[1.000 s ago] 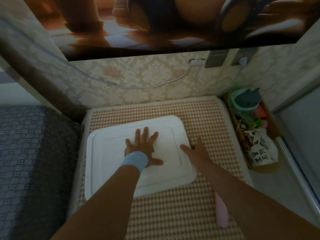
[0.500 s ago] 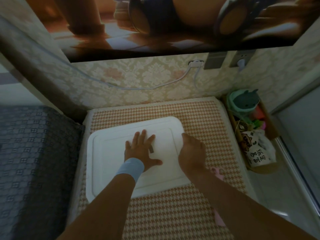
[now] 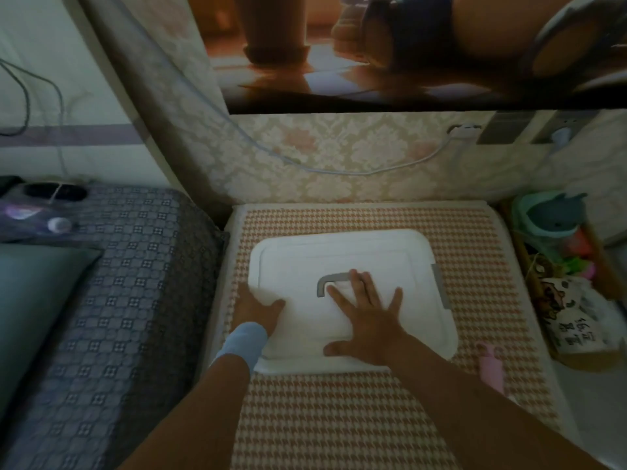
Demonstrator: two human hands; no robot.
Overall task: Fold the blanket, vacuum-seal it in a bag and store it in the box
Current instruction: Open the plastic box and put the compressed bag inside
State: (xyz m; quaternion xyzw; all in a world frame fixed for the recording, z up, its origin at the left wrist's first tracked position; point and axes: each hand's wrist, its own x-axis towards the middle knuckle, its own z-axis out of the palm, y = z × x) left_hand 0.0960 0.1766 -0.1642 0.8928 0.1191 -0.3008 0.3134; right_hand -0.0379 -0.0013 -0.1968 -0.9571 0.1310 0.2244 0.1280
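Dim light, looking down.

Set on the far half of the houndstooth pad (image 3: 339,418): white box (image 3: 437,351), lid (image 3: 339,252) on, nearer the pad's left edge than its right, short of the far edge along the wall.

Right hand (image 3: 366,317):
- Laid flat, palm down, on the middle of the lid.
- Splayed wide and straight, curled round nothing.
- Touching the grey handle (image 3: 324,283) with two fingertips, at its right end.
- Thumb out towards the lid's near edge.

Left hand (image 3: 256,308):
- Hooked over the lid's left edge, towards the near-left corner.
- Thumb pressed on top of the lid, pointing inward.
- Other fingers bent down past the rim and out of sight; read as a hold on that rim.
- Pale blue wristband (image 3: 246,340) on the wrist.

Also seen:
- Grey latch (image 3: 439,286) on the lid's right edge, not touched.
- Small pink object (image 3: 490,368) on the pad, near its right edge, just beside the box's near-right corner; too blurred to identify.
- Grey patterned bedspread (image 3: 118,283) against the pad's left edge.
- Basket (image 3: 536,290) of toys and a printed bag off the right edge.
- White cable (image 3: 339,169) slung along the wallpapered wall beyond the far edge.
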